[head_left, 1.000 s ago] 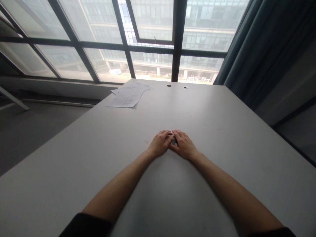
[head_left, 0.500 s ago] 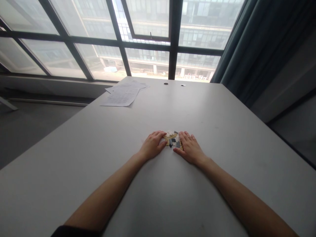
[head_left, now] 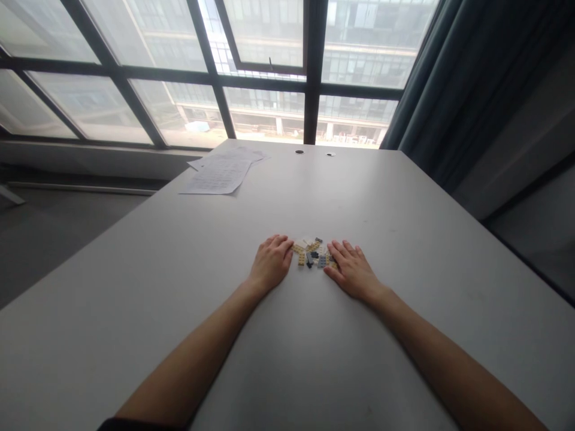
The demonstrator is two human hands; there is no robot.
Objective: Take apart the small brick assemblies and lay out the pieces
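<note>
Several small toy building bricks lie in a loose pile between my hands: a tan brick (head_left: 301,260), a grey brick (head_left: 322,261), a dark brick (head_left: 315,255), and some whitish ones. My left hand (head_left: 271,260) rests on the table at the pile's left side, fingers stretched forward, fingertips beside a tan piece. On the other side my right hand (head_left: 349,267) lies flat with fingers spread, its thumb and fingers at the pile's right edge. A few tan pieces are partly hidden under its fingers. Neither hand grips a brick.
The white table (head_left: 287,335) stretches out to the windows (head_left: 269,114). Printed sheets of paper (head_left: 220,173) overlap near its far left edge. Two round table holes (head_left: 299,152) are at the far end. A dark curtain (head_left: 431,102) hangs on the right.
My hands have moved apart, the left one leftward and the right one slightly rightward. More of the bricks shows between them. The view has shifted slightly.
</note>
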